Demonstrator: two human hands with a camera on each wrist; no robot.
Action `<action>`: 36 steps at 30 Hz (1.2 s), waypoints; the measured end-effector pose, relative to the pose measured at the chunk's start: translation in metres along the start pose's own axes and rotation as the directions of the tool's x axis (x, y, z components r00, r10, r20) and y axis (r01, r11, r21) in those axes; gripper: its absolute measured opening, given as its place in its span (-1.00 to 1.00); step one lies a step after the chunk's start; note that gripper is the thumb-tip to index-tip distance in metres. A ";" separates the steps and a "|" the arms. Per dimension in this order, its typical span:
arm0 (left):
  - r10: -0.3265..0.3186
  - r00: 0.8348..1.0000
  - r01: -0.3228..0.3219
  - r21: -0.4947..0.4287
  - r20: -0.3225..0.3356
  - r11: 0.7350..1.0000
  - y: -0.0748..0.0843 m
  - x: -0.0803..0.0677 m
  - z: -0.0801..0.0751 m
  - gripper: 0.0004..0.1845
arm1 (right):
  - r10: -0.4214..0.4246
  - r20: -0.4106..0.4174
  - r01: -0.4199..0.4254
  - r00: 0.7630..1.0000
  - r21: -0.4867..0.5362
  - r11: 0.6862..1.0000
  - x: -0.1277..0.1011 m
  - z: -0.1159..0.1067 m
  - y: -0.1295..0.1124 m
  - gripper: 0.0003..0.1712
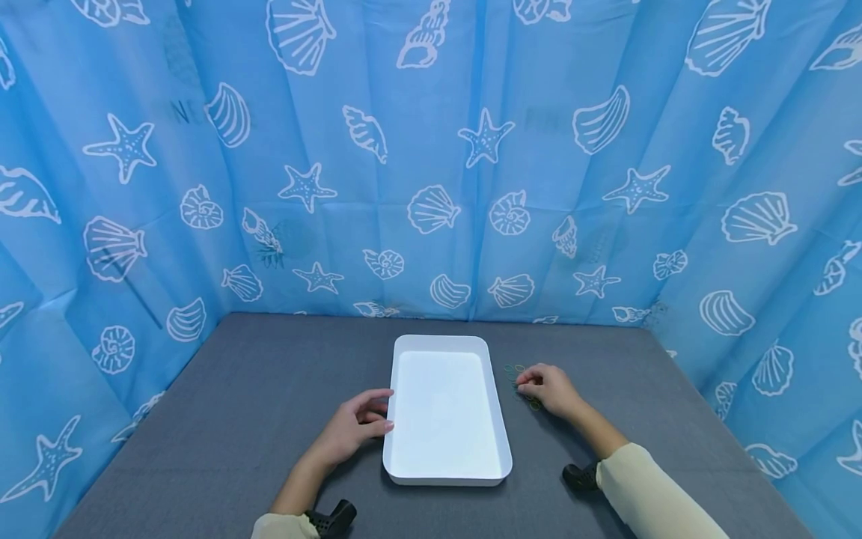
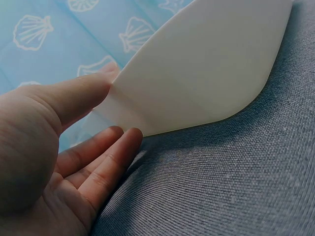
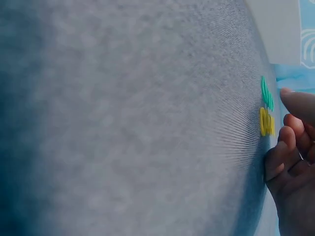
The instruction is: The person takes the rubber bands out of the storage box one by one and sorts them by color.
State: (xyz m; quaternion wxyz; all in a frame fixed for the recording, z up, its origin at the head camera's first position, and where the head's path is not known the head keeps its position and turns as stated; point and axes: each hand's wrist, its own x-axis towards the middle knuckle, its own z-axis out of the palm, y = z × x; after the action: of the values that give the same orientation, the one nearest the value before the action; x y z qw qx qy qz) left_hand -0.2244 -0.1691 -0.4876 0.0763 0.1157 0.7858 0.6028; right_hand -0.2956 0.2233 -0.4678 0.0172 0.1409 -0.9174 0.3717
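Note:
A white rectangular tray [image 1: 444, 470] with a raised rim lies on the grey tabletop. My left hand [image 1: 353, 428] holds its left side; in the left wrist view the thumb [image 2: 83, 96] is at the rim and the fingertips [image 2: 132, 136] touch low on the outer wall. To the tray's right, my right hand [image 1: 551, 389] is over a small group of thin loops like rubber bands. In the right wrist view, green loops [image 3: 267, 93] and yellow loops [image 3: 266, 122] lie beside the fingers. Whether the right fingertips pinch a loop is hidden.
The grey cloth-covered table [image 1: 222, 419] extends around the tray. A blue curtain [image 1: 377, 224] with white seashells and starfish hangs at the back and both sides. A black wrist device [image 1: 333, 518] is worn on each forearm.

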 end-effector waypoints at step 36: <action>0.042 0.986 -0.028 0.091 -0.162 0.995 -0.005 -0.002 -0.039 -0.44 | 0.021 0.043 -0.016 0.999 -0.102 0.995 -0.064 -0.065 0.030 -0.92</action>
State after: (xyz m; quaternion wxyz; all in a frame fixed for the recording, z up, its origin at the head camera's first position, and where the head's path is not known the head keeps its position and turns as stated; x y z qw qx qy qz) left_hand -0.2334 -0.2074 -0.4824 -0.0044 0.0829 0.8132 0.5760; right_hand -0.2472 0.3041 -0.4504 0.0009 0.1394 -0.9366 0.3215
